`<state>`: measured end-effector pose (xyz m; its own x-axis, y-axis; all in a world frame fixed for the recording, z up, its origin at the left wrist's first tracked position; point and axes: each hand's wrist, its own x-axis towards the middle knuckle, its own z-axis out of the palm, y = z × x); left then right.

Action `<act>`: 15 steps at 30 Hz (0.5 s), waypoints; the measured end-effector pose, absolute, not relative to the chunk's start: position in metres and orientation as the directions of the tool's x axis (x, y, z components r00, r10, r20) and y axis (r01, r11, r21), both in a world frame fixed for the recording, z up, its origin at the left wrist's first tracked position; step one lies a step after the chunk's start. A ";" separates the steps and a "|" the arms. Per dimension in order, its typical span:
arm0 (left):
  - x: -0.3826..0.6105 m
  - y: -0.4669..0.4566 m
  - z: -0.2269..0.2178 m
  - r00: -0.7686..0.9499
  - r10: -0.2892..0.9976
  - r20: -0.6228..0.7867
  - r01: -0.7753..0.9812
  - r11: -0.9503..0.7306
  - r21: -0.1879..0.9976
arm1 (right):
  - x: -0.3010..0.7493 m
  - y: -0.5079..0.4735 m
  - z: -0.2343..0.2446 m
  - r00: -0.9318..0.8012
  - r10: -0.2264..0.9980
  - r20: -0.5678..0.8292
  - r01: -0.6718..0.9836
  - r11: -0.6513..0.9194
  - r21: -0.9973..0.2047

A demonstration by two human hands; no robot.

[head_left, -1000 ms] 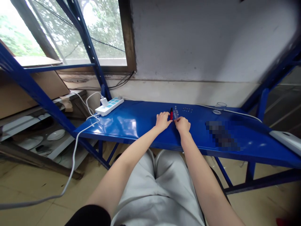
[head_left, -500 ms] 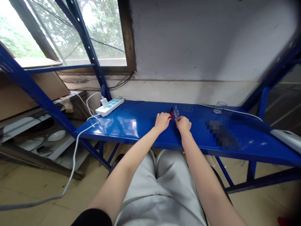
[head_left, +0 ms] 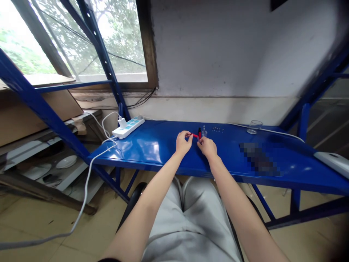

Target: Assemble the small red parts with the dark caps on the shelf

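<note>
My left hand (head_left: 184, 142) pinches one end of a slim red stick-like piece (head_left: 195, 135) between thumb and fingers, just above the blue table. Close on its right, my right hand (head_left: 208, 146) is closed on a small translucent piece (head_left: 199, 139), too small to name, beside the red piece's other end; whether the two touch I cannot tell. Just beyond the fingertips is a red object with a black top (head_left: 199, 131), partly hidden. Beside it several small clear pieces (head_left: 204, 131) form a cluster.
Several tiny pieces (head_left: 217, 130) lie in rows farther back on the blue table (head_left: 169, 127). A clear glass (head_left: 254, 127) stands back right, near a white cable. A blurred dark item (head_left: 259, 158) lies right. At the left end is a white power strip (head_left: 129, 127) with a plug.
My left hand has lifted slightly left with the red piece, now held out between the hands. My right hand has shifted a little left and nearer, holding a translucent piece. The view tilted slightly.
</note>
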<state>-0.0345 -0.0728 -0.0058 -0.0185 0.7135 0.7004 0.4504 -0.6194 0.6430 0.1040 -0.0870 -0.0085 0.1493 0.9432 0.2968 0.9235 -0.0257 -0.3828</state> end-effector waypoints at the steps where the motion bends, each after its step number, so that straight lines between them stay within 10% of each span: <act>1: -0.034 -0.073 -0.006 -0.026 0.717 0.697 0.452 -0.613 0.648 | 0.104 -0.087 -0.008 0.153 0.944 0.292 0.924 -0.032 -0.380; 15: -0.035 -0.078 -0.004 0.075 0.659 0.749 0.494 -0.676 0.546 | 0.101 -0.088 -0.008 0.119 0.945 0.305 0.950 -0.019 -0.313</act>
